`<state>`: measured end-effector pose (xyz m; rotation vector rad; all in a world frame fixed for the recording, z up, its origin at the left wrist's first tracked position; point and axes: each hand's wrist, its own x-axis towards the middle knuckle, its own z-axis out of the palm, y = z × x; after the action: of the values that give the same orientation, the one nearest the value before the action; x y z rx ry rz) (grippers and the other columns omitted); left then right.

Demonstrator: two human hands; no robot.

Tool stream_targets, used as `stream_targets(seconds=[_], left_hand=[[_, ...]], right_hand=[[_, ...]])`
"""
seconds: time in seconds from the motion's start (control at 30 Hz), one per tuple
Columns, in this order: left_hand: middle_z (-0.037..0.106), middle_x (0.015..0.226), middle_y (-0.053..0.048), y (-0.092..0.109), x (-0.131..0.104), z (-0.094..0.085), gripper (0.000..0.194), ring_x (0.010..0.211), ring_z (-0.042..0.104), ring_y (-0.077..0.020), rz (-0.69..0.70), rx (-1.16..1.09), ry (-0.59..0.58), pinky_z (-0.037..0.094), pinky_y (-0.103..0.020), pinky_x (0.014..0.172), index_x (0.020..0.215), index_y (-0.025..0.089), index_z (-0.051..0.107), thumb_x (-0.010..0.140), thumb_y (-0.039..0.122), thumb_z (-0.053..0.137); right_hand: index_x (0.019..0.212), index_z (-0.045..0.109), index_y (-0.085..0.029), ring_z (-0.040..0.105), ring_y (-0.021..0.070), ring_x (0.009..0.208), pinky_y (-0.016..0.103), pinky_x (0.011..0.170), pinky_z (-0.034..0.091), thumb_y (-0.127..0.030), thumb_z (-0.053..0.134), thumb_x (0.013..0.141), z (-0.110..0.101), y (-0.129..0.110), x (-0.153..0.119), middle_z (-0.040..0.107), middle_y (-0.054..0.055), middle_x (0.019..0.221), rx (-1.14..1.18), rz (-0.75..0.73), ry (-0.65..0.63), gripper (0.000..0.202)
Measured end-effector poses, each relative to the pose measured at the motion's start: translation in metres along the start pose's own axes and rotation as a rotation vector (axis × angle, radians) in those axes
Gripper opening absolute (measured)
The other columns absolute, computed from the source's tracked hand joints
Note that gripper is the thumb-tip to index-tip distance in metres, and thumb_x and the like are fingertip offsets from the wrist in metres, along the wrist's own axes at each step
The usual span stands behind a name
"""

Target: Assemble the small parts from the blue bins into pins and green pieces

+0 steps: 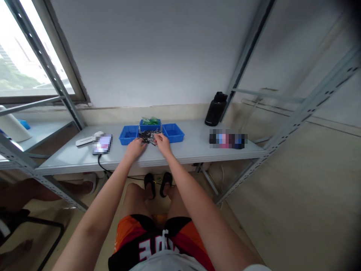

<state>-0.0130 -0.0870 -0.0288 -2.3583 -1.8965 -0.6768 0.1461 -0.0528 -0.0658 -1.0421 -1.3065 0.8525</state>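
A pile of small black and silver pieces [149,135] lies on the grey shelf table between two blue trays. My left hand [136,147] rests at the pile's left front edge, its fingers bent; what they hold, if anything, is too small to make out. At the pile's right side is my right hand [163,143], fingers pinched together over the pieces. The left blue tray [124,141] and the right blue tray [177,139] flank the pile. Behind it, a third blue tray [158,127] holds green packets [150,121].
A phone [102,144] with a black cable and a white object [84,141] lie on the left. A black bottle [216,109] stands at the back right, with a blurred item [228,140] before it. Metal posts frame both ends. Another person's leg [36,192] shows lower left.
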Motion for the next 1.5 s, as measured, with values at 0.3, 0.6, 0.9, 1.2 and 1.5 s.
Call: stream_targets(seconds=[0.3,0.6,0.9,1.2,1.5], left_hand=[[0.07,0.102,-0.016,0.012,-0.001,0.016,0.025,0.092,0.065,-0.0283,-0.126,-0.044,0.046,0.048,-0.034,0.078,0.097,0.017,0.07,0.089,0.024,0.048],[0.072,0.087,-0.009,0.001,-0.003,0.021,0.018,0.08,0.064,-0.0212,-0.08,-0.484,0.174,0.047,-0.03,0.076,0.086,0.014,0.069,0.082,0.025,0.055],[0.072,0.083,-0.008,-0.002,-0.003,0.021,0.018,0.077,0.063,-0.0201,-0.073,-0.572,0.163,0.047,-0.03,0.075,0.082,0.015,0.068,0.08,0.028,0.056],[0.073,0.086,-0.01,-0.003,0.0,0.024,0.026,0.078,0.064,-0.021,-0.063,-0.575,0.118,0.047,-0.03,0.074,0.092,0.014,0.071,0.083,0.032,0.055],[0.072,0.083,-0.007,-0.007,-0.001,0.022,0.027,0.068,0.061,-0.0173,-0.056,-0.775,0.152,0.048,-0.028,0.067,0.091,0.014,0.07,0.081,0.035,0.057]], right_hand=[[0.082,0.063,-0.02,0.064,0.0156,0.068,0.028,0.07,0.049,-0.036,0.054,0.084,0.001,0.008,0.003,0.067,0.001,0.07,-0.12,-0.032,-0.049,0.018],[0.089,0.069,-0.02,0.065,0.0185,0.083,0.031,0.081,0.047,-0.029,0.059,0.083,0.0,-0.001,-0.004,0.071,0.005,0.085,-0.329,-0.123,-0.196,0.015],[0.076,0.067,-0.019,0.063,0.0169,0.075,0.029,0.074,0.046,-0.035,0.055,0.084,0.0,-0.001,-0.007,0.07,0.002,0.074,-0.301,-0.122,-0.252,0.021],[0.079,0.064,-0.019,0.062,0.0151,0.067,0.027,0.071,0.047,-0.033,0.054,0.084,-0.001,0.003,-0.004,0.068,0.002,0.07,-0.184,-0.068,-0.201,0.019],[0.075,0.067,-0.018,0.056,0.013,0.064,0.024,0.069,0.042,-0.029,0.054,0.083,-0.001,-0.003,-0.008,0.066,0.0,0.069,-0.318,-0.174,-0.356,0.019]])
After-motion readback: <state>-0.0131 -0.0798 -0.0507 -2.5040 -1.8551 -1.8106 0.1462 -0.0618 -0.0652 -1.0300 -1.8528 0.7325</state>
